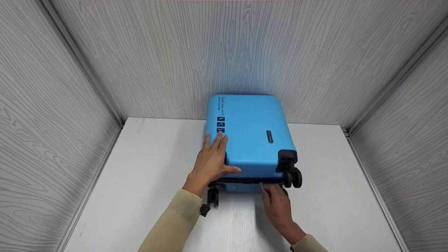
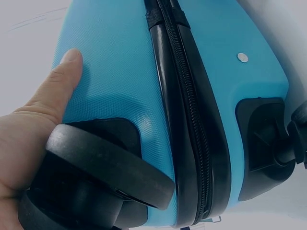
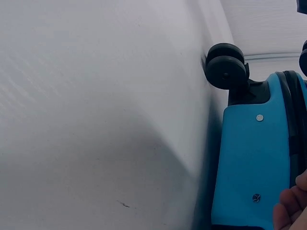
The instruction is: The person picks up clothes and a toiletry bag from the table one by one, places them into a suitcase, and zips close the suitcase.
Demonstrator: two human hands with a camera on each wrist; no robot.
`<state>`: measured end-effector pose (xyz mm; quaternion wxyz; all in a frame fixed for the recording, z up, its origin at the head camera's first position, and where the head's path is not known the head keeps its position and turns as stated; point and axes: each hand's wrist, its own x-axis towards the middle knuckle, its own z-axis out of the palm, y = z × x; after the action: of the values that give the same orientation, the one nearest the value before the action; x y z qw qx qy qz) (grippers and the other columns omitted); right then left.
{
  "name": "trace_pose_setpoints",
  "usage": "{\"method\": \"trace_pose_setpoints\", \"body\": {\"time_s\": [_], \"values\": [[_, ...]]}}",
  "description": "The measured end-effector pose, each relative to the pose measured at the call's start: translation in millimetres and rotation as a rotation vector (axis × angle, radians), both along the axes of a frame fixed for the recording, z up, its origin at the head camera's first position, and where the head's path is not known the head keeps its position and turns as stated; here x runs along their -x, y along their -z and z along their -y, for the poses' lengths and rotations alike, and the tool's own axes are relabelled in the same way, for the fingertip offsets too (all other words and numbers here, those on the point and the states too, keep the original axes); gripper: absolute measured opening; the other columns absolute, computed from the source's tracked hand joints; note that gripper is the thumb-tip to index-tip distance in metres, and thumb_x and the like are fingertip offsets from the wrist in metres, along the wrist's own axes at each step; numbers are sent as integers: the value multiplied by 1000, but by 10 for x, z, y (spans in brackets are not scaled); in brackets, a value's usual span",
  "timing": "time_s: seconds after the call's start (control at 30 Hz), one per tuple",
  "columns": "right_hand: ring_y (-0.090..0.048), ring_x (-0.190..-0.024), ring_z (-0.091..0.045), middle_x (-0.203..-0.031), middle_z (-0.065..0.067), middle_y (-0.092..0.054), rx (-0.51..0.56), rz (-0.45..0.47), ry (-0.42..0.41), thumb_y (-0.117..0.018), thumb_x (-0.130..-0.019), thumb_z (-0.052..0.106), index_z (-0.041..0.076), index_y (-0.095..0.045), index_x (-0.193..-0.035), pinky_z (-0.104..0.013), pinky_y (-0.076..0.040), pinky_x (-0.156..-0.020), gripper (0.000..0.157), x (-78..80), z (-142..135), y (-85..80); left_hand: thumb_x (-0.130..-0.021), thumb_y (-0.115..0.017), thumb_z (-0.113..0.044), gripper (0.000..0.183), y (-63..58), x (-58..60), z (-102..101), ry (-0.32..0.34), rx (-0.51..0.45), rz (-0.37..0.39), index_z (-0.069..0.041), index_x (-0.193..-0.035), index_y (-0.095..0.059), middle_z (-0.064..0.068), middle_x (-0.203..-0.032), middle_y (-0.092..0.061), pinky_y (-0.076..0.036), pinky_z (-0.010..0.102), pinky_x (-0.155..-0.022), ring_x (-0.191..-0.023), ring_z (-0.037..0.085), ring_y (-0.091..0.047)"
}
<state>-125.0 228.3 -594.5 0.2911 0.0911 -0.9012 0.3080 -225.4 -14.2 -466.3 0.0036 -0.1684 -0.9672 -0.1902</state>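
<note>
A light blue hard-shell suitcase (image 1: pixel 250 120) lies flat, wheel end towards me. My left hand (image 1: pixel 211 159) rests with spread fingers on its top near the left front corner, its thumb along the front edge. In the left wrist view that thumb (image 2: pixel 60 84) presses the blue shell beside a black wheel (image 2: pixel 110 165). A black zipper (image 2: pixel 189 91) runs round the suitcase's side between two dark bands. At the front side my right hand (image 1: pixel 278 208) pinches a small metal zipper pull (image 1: pixel 261 185). Only its curled fingers (image 3: pixel 289 206) show in the right wrist view.
The suitcase lies on a white tabletop (image 1: pixel 157 157), close to the wood-grain back panel (image 1: pixel 157 63). Side panels rise at left and right. Black wheels (image 1: pixel 293 177) stick out at the suitcase's front corners.
</note>
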Motion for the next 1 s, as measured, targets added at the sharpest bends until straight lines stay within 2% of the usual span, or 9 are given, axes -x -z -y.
{"method": "trace_pose_setpoints", "body": {"time_s": [0.43, 0.6, 0.73, 1.0], "values": [[-57, -74, -12, -87, -1, -64, -10, -44, -34, -75, -91, -4, 7, -70, -99, -34, -50, -63, 14, 27, -12, 29, -75, -79, -77, 127, 27, -1, 10, 2, -1, -6, -13, -170, -23, 9, -177, -17, -39, 63, -119, -163, 43, -8], [-58, -78, -12, -92, -2, -66, -6, 24, -15, -73, -95, 1, 7, -71, -103, -36, -52, -68, 10, 27, -19, 11, -76, -80, -75, 126, 35, -2, 3, 10, -29, -4, -13, -169, -24, 8, -177, -18, -31, 63, -123, -163, 43, -6], [-58, -77, -12, -91, -1, -66, 7, 58, 6, -74, -95, 2, 8, -71, -102, -36, -51, -67, 10, 30, -14, -4, -76, -80, -75, 126, 30, -4, -7, 12, -38, 13, -14, -170, -22, 7, -178, -16, -30, 64, -124, -164, 42, -4], [-56, -75, -10, -87, -1, -65, -18, -53, -36, -77, -91, -1, 8, -70, -98, -34, -50, -64, 14, 43, -12, 7, -76, -82, -74, 126, 23, -4, -3, -9, -35, 26, -16, -170, -22, 6, -178, -15, -29, 62, -125, -164, 40, -2]]}}
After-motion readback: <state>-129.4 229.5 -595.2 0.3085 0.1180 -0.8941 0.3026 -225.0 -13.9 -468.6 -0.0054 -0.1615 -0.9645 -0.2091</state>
